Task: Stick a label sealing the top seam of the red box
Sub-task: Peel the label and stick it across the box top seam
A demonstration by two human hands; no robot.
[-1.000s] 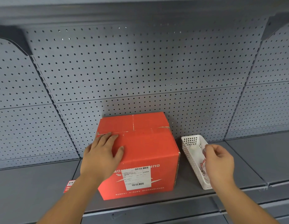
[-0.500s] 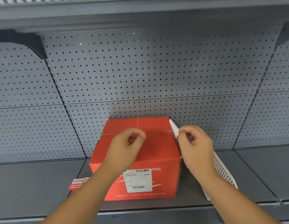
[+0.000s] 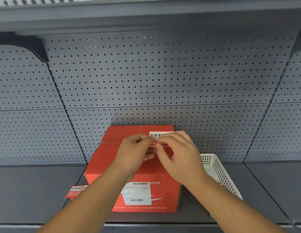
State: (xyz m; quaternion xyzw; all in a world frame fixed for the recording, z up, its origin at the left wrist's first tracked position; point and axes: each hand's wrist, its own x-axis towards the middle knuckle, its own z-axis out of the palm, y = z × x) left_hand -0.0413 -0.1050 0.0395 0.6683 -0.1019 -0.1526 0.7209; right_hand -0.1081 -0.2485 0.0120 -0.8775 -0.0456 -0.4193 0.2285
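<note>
Grey perforated shelving [image 3: 163,78] forms the backdrop, with the red box [image 3: 159,170] standing on the lower shelf board [image 3: 28,190] against the back panel; all positions below are given relative to this box. Above its top face, the left hand [image 3: 135,151] and the right hand [image 3: 177,153] meet fingertip to fingertip, both pinching a label [image 3: 157,135] whose white upper band carries printed characters and whose red lower part is mostly hidden by the fingers. The label is held over the right half of the top, not yet pressed flat. The top seam [image 3: 111,142] runs across the top face and is visible only to the left of the hands; a shipping sticker [image 3: 138,193] sits on the front face. Left of the box lie spare red labels [image 3: 75,191] on the shelf; right of it stands a white perforated basket [image 3: 218,170]. Step in hand, as judged: peeling or readying the label for placement, though whether backing paper remains cannot be told. The next move calls for centring the label across the seam so that it bridges both flaps, then smoothing it down without creasing
</note>
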